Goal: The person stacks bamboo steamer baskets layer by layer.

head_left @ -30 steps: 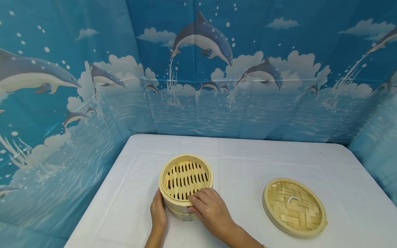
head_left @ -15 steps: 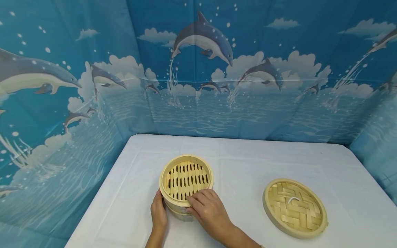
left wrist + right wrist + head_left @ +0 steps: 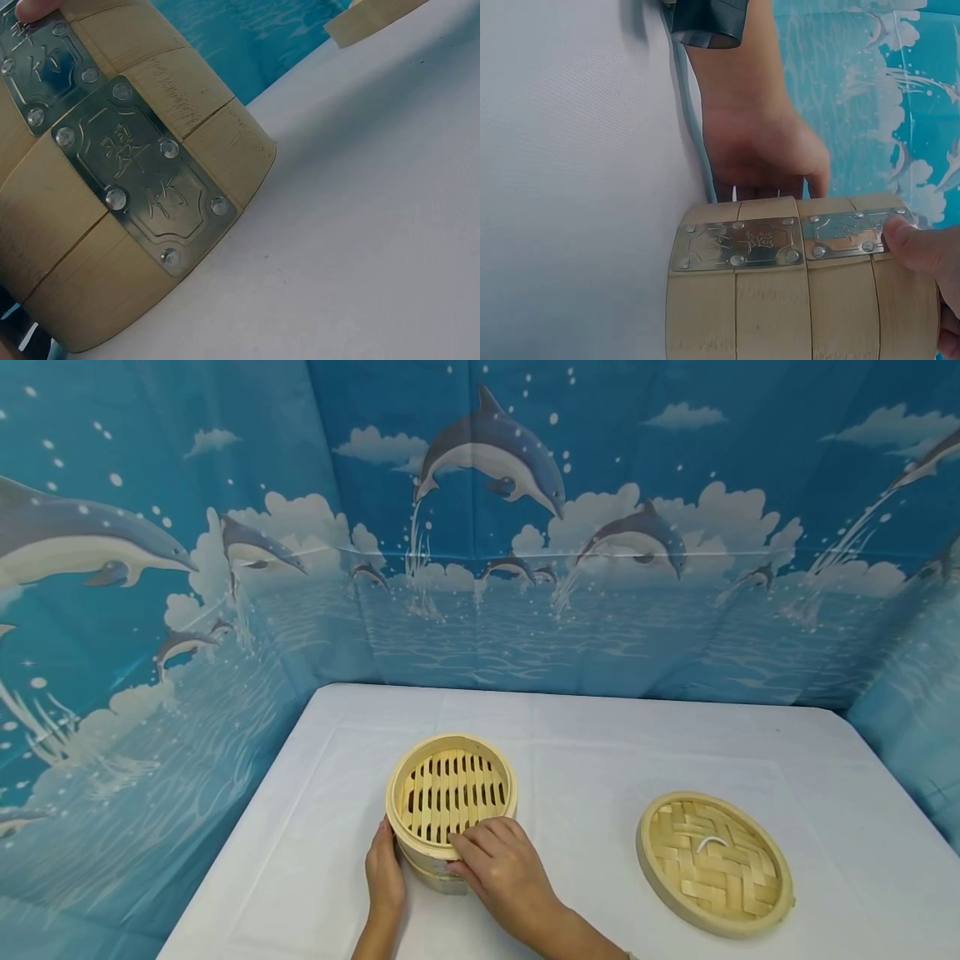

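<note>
A round two-tier bamboo steamer stands on the white table, lidless, its slatted upper floor bare. My left hand holds its left side, thumb toward the top tier, the other fingers hidden behind the wall. At the front right, my right hand pinches the upper tier's rim, with fingers over the inside and thumb outside. In the right wrist view that thumb presses at the upper metal plate. The lower tier's plate shows close up in the left wrist view, nearly in line with the upper one.
To the right, a woven bamboo lid with a small white loop lies on the white tablecloth. Blue dolphin-printed fabric hangs behind the table and along both sides.
My right fingertips have shifted very slightly left along the upper rim since one second ago. The left hand keeps its place, and the lid lies as before.
</note>
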A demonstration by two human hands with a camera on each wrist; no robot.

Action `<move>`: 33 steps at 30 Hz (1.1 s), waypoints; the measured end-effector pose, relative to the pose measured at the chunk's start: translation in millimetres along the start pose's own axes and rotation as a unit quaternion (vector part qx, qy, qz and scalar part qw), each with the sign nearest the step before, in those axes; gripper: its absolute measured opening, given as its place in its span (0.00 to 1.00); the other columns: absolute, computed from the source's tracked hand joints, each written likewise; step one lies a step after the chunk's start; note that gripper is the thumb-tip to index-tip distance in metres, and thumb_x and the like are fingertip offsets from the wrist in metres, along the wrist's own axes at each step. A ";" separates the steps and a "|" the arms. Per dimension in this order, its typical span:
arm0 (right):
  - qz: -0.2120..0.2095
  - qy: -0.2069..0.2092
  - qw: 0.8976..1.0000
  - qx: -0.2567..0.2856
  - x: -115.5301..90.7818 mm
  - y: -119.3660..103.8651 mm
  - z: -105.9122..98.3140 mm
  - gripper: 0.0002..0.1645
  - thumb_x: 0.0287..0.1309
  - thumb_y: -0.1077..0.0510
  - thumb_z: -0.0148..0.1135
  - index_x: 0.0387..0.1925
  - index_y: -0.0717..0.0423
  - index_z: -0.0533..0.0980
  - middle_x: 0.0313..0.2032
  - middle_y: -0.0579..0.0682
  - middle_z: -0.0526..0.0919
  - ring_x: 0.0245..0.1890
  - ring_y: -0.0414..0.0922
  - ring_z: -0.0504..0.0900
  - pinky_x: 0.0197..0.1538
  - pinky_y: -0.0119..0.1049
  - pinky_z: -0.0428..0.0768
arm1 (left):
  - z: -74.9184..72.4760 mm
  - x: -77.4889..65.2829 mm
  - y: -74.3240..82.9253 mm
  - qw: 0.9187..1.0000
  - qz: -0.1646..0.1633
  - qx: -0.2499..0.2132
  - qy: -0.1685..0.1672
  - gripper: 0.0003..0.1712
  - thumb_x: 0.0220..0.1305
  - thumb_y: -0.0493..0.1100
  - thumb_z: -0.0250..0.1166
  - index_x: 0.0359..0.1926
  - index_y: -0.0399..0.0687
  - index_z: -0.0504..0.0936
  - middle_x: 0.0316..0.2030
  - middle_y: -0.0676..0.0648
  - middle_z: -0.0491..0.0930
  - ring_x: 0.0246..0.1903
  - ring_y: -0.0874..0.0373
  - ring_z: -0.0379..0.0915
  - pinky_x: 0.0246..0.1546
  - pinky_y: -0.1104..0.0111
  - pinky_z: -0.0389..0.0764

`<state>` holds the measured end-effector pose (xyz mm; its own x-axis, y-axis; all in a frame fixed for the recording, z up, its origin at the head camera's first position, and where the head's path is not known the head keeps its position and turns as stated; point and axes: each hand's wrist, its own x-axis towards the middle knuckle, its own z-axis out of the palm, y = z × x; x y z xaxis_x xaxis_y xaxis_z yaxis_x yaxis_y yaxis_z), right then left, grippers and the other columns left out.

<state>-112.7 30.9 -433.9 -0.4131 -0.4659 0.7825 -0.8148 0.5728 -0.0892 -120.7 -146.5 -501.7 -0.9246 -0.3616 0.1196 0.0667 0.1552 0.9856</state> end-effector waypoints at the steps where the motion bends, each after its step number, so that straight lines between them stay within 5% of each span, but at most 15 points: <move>1: 0.000 0.000 1.000 -0.001 0.0 -0.1 0.2 0.15 0.49 0.50 0.66 0.36 0.55 0.82 0.33 0.44 0.80 0.35 0.41 0.76 0.43 0.37 0.74 | 0.1 -0.2 0.0 1.000 0.000 -0.002 -0.001 0.28 0.75 0.44 0.31 0.64 0.27 0.57 0.65 0.37 0.56 0.65 0.47 0.49 0.65 0.57 0.52; 10: -0.002 -0.007 1.000 0.001 -1.1 -0.2 -1.6 0.16 0.48 0.51 0.67 0.38 0.56 0.81 0.35 0.44 0.81 0.36 0.41 0.76 0.44 0.37 0.74 | 0.7 0.7 -1.2 1.000 -0.002 0.009 -0.003 0.29 0.74 0.46 0.29 0.64 0.28 0.57 0.65 0.38 0.56 0.66 0.48 0.49 0.65 0.58 0.51; 21: -0.004 -0.022 0.998 0.066 -1.2 8.4 -19.4 0.19 0.46 0.54 0.69 0.43 0.55 0.80 0.42 0.45 0.79 0.45 0.43 0.75 0.51 0.40 0.73 | -1.3 0.6 -1.2 1.000 0.005 0.015 0.002 0.29 0.74 0.45 0.30 0.64 0.27 0.58 0.65 0.36 0.57 0.65 0.46 0.49 0.65 0.57 0.51; 33: 0.078 -0.016 0.997 0.021 -19.8 59.9 -61.7 0.18 0.57 0.51 0.62 0.42 0.61 0.80 0.42 0.49 0.80 0.45 0.48 0.76 0.49 0.44 0.74 | 0.2 1.0 -3.0 1.000 -0.003 0.006 -0.006 0.29 0.75 0.46 0.29 0.65 0.27 0.56 0.66 0.37 0.54 0.66 0.48 0.47 0.66 0.58 0.50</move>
<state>-128.3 116.1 -416.7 -0.5485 -0.3940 0.7375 -0.7553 0.6118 -0.2348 -121.9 -147.1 -504.6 -0.9295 -0.3512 0.1124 0.0572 0.1637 0.9848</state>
